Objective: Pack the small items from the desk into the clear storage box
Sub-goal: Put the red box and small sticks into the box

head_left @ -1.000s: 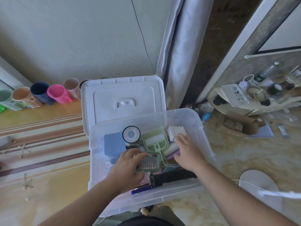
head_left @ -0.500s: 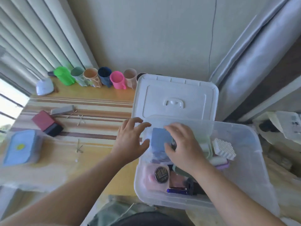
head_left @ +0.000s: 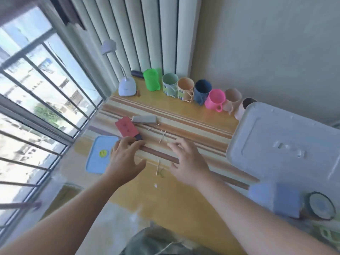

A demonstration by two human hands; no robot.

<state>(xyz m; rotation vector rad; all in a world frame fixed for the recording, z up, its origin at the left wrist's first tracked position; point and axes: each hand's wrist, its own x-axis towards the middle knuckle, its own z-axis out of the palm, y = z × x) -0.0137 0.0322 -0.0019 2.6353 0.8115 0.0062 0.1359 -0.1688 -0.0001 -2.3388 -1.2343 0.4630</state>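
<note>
Both my hands hover over the striped desk (head_left: 184, 124), holding nothing. The fingertips of my left hand (head_left: 125, 157) reach the near dark end of a red box (head_left: 127, 128). My right hand (head_left: 187, 161) is spread with straight fingers above several scattered cotton swabs (head_left: 162, 137). A grey flat case (head_left: 144, 119) lies just behind the red box. A light blue lidded container (head_left: 100, 155) lies left of my left hand. The clear storage box (head_left: 287, 201) shows only at the lower right, with a blue item and a round tin inside. Its white lid (head_left: 287, 144) stands behind it.
A row of coloured cups (head_left: 184, 88) lines the wall at the back of the desk. A small white desk lamp (head_left: 127, 85) stands at the back left corner. A barred window (head_left: 36, 100) runs along the left side. The view is blurred.
The view has swung left from the storage box to the desk. Both hands have left the box and now reach over the desk toward the red box and the swabs.
</note>
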